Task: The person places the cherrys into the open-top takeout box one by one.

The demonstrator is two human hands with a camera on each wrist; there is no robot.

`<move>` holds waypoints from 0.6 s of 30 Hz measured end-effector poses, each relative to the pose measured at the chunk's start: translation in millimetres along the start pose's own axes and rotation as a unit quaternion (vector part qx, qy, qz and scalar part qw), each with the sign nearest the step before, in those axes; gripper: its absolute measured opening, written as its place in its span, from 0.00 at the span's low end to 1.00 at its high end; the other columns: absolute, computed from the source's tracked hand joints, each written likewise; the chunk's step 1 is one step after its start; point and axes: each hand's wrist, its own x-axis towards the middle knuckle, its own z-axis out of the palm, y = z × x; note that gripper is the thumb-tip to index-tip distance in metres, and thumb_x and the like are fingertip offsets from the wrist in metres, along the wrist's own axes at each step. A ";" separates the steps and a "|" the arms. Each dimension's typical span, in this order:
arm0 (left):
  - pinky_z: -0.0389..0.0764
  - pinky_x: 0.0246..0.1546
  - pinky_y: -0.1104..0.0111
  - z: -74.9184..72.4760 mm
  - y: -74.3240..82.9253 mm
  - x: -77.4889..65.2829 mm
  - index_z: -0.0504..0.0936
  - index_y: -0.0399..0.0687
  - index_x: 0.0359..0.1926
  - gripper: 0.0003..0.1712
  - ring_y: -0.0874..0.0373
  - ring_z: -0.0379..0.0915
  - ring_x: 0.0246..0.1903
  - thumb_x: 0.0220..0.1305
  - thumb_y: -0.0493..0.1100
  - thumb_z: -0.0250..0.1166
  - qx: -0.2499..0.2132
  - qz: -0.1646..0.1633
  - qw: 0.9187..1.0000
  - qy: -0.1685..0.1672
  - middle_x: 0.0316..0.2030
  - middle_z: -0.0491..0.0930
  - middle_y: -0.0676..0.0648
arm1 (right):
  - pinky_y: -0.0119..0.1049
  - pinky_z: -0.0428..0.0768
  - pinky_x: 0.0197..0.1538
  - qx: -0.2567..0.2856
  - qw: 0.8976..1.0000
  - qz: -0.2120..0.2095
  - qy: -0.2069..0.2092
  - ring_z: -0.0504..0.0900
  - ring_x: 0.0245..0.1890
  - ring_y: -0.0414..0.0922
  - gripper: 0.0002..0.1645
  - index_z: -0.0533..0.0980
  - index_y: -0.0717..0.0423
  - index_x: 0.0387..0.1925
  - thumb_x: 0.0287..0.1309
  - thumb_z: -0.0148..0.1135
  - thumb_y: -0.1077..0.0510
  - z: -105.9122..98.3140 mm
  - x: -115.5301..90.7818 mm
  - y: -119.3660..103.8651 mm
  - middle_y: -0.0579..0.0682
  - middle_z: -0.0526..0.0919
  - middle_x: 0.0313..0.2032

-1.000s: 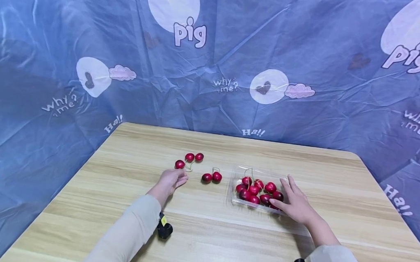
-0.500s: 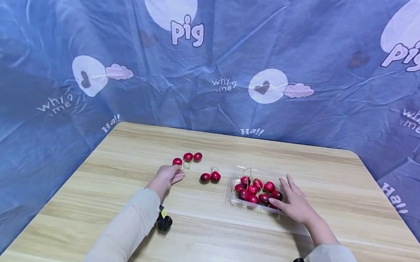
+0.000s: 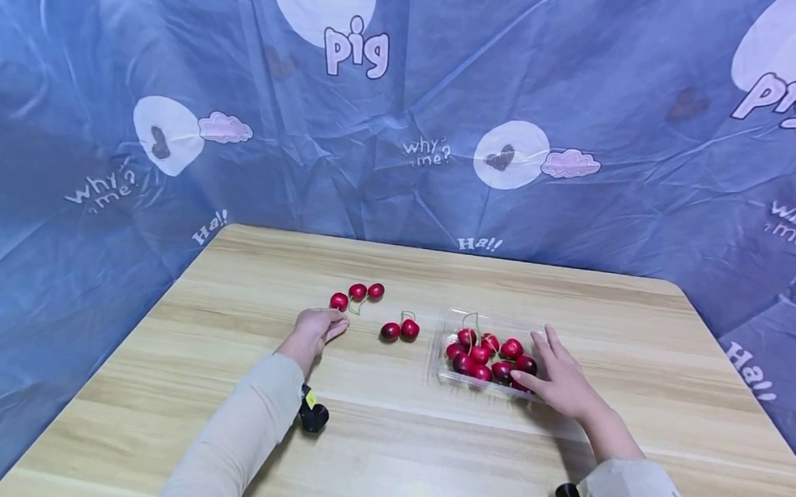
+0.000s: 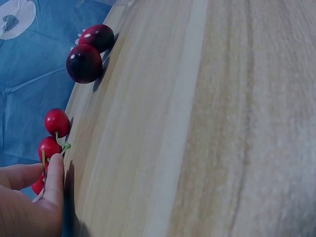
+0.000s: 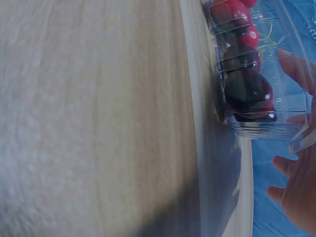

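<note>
My left hand [image 3: 314,332] is at a loose group of red cherries on the left of the table. Its thumb and forefinger pinch a green stem [image 4: 43,160] beside the leftmost cherry [image 3: 339,302], which is partly behind the fingers in the left wrist view. Just beyond lie two more cherries [image 3: 358,292] with stems. My right hand [image 3: 563,382] rests with spread fingers over the right end of a clear plastic box [image 5: 271,129]; the thumb reaches over the rim, other fingers stay outside. Several dark and bright red cherries [image 3: 479,355] fill the box's bottom.
A pair of cherries [image 3: 390,331] joined at the stems lies between the left hand and the box. The wooden table [image 3: 382,450] ends at a blue printed cloth [image 3: 375,176] hanging behind. Black wrist cameras [image 3: 314,417] sit under both sleeves.
My left hand has shifted slightly left and farther from me, its fingertips closing in at the leftmost cherry. The right hand and the box hold their place. The head view tilts a little.
</note>
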 end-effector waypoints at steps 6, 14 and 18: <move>0.77 0.41 0.70 -2.0 2.5 -3.1 0.66 0.26 0.49 0.19 0.57 0.75 0.28 0.54 0.25 0.51 -0.014 0.003 1.000 -0.006 0.46 0.70 0.31 | 0.69 0.45 0.53 0.002 1.000 -0.002 0.002 0.43 0.57 0.70 0.49 0.48 0.67 0.62 0.50 0.55 0.40 -0.2 -0.3 -1.9 0.67 0.38 0.62; 0.76 0.42 0.69 -6.4 3.7 -8.7 0.68 0.27 0.49 0.18 0.50 0.74 0.40 0.54 0.25 0.52 -0.029 0.013 0.999 -0.018 0.44 0.72 0.32 | 0.69 0.46 0.53 0.004 1.000 -0.004 0.003 0.44 0.57 0.70 0.49 0.49 0.67 0.61 0.49 0.55 0.40 -0.1 -1.3 -2.4 0.68 0.38 0.62; 0.76 0.44 0.69 -4.6 3.6 -13.0 0.66 0.28 0.50 0.19 0.47 0.69 0.47 0.56 0.26 0.51 -0.033 0.017 0.999 -0.033 0.47 0.70 0.32 | 0.69 0.46 0.52 0.004 1.000 -0.003 0.005 0.44 0.56 0.70 0.49 0.49 0.67 0.61 0.49 0.55 0.40 -0.5 -1.8 -2.8 0.68 0.38 0.62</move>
